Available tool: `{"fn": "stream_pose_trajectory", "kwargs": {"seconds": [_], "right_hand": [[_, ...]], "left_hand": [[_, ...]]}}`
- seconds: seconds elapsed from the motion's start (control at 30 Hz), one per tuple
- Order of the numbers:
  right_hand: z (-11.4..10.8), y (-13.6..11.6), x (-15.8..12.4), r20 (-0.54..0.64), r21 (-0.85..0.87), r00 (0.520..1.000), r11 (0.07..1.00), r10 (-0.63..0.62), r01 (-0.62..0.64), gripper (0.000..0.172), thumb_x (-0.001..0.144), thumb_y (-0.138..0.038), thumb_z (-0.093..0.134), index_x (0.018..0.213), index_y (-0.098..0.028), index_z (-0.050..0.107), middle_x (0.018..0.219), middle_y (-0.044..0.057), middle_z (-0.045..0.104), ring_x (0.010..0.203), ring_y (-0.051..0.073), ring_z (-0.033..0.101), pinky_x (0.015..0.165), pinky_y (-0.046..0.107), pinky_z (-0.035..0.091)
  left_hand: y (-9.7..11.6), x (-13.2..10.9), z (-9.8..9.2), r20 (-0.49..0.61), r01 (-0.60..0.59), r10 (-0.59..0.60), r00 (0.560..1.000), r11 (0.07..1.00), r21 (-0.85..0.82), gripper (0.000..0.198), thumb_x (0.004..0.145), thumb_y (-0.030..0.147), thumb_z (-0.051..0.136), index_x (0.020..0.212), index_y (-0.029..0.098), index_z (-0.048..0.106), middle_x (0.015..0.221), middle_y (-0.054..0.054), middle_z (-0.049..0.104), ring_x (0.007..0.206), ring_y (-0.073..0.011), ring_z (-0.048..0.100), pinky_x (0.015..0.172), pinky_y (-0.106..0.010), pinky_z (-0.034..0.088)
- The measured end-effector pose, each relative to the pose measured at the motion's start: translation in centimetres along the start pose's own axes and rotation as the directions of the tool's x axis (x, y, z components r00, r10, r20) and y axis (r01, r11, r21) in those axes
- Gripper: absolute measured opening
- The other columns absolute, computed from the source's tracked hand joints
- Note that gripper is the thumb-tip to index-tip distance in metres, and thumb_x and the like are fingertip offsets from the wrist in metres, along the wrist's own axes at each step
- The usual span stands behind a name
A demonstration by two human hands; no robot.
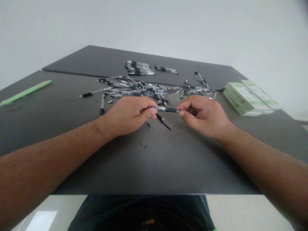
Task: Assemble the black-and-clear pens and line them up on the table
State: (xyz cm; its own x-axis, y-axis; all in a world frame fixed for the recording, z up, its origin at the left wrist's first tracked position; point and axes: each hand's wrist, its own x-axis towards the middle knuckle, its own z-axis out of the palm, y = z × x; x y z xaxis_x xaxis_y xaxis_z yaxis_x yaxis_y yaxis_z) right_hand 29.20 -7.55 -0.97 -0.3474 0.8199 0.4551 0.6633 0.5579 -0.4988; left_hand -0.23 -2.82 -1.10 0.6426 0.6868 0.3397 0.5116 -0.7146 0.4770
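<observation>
Both my hands rest on a dark table [154, 160] and hold one pen [166, 109] level between them. My left hand [130, 114] is closed in a fist round the pen's left end, and more thin pen parts [163, 122] stick out below its fingers. My right hand [202, 114] pinches the pen's dark right end with thumb and fingers. Just behind the hands lies a loose heap of pens and pen parts [149, 89].
A neat row of pens [139, 68] and a smaller group [166, 69] lie at the far side. Green and white boxes [247, 96] sit at the right. A green strip [26, 92] lies at the left edge. A single pen [102, 105] lies beside my left wrist.
</observation>
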Motion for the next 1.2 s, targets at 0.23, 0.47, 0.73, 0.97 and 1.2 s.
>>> {"fn": "stream_pose_trajectory", "kwargs": {"seconds": [0.23,0.47,0.73,0.97,1.2], "right_hand": [[0.14,0.22,0.01,-0.009,0.000,0.999,0.999,-0.032,0.032,0.008,0.093,-0.025,0.072,0.093,-0.026,0.081,0.083,0.000,0.078,0.072,0.019,0.068,0.077,0.036,0.055],[0.08,0.14,0.04,0.002,0.002,0.999,0.999,-0.040,0.040,0.008,0.092,-0.023,0.072,0.091,-0.026,0.080,0.082,0.000,0.078,0.072,0.019,0.068,0.075,0.035,0.054],[0.28,0.12,-0.04,-0.014,0.035,0.998,0.997,-0.068,0.068,0.008,0.093,-0.019,0.072,0.091,-0.024,0.077,0.082,-0.001,0.077,0.072,0.017,0.068,0.073,0.033,0.052],[0.33,0.03,-0.03,0.013,0.053,0.999,0.997,-0.051,0.050,0.007,0.093,-0.020,0.071,0.091,-0.024,0.076,0.083,0.000,0.076,0.072,0.017,0.067,0.070,0.033,0.050],[0.26,0.24,0.10,0.036,0.028,0.997,0.998,-0.063,0.062,0.008,0.093,-0.020,0.070,0.092,-0.024,0.077,0.083,0.000,0.077,0.072,0.018,0.068,0.072,0.033,0.051]], "left_hand": [[0.08,0.16,-0.16,0.051,-0.046,0.046,0.998,0.999,-0.008,0.037,0.110,0.036,0.050,0.091,0.023,0.079,0.080,0.002,0.080,0.076,-0.0172,0.074,0.074,-0.029,0.046],[0.02,0.12,-0.21,0.081,-0.043,0.045,0.996,0.999,-0.028,0.038,0.109,0.035,0.050,0.090,0.023,0.080,0.079,0.002,0.080,0.076,-0.0170,0.074,0.073,-0.029,0.045],[0.12,0.20,-0.22,0.090,-0.027,0.030,0.996,0.999,-0.042,0.037,0.109,0.035,0.051,0.089,0.024,0.080,0.079,0.003,0.081,0.078,-0.0170,0.076,0.075,-0.030,0.046],[0.06,0.26,-0.18,0.125,-0.016,0.026,0.992,0.997,-0.080,0.036,0.108,0.035,0.052,0.088,0.024,0.080,0.080,0.004,0.082,0.077,-0.0159,0.077,0.075,-0.029,0.048],[0.01,0.18,-0.03,0.120,-0.035,0.037,0.992,0.999,-0.017,0.036,0.109,0.036,0.051,0.090,0.024,0.080,0.083,0.002,0.082,0.078,-0.0175,0.076,0.077,-0.031,0.047]]}}
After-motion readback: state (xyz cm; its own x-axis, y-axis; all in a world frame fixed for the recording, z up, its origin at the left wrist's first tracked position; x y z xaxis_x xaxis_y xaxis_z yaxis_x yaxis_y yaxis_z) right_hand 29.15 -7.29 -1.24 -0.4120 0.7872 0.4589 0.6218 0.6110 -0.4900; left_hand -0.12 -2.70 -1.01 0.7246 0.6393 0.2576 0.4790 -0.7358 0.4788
